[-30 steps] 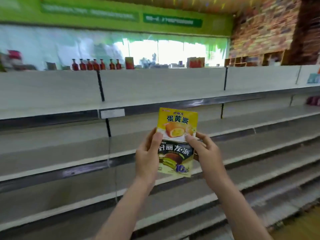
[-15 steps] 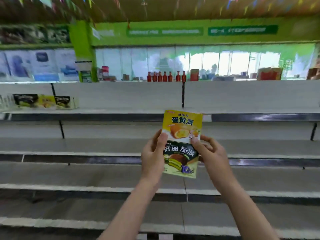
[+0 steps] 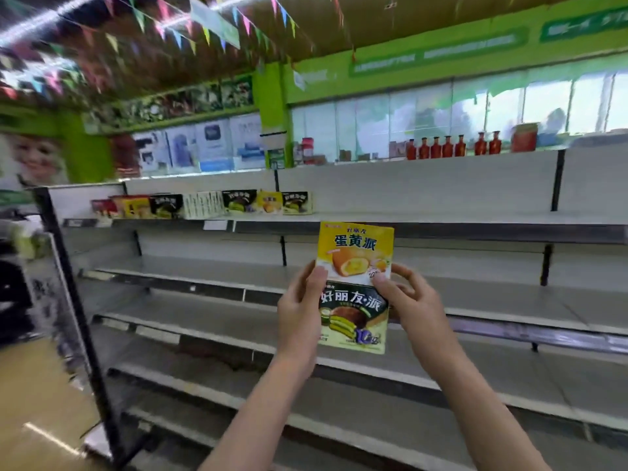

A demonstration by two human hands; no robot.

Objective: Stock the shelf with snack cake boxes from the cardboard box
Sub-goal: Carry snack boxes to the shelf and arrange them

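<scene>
Fingers of the left hand (image 3: 299, 312) curl round the left edges of two snack cake boxes, thumb pressed on their fronts, while the right hand (image 3: 413, 305) pinches the right edges, thumb tip on the seam where the boxes meet. In the head view, the only one, the yellow box (image 3: 356, 251) sits stacked above the dark green box (image 3: 353, 319), both upright, faces toward the camera, held in the air in front of the bare middle tiers of the shelf (image 3: 441, 219). A row of boxes already stocked (image 3: 238, 203) stands at the left end of the top tier, well apart from the hands. The cardboard box is out of view. My guess is the pair heads for that row. The risk lies in the stack: only side pressure joins the boxes, so a loosened thumb could let one slip out and drop, or they could tip over when set down.
</scene>
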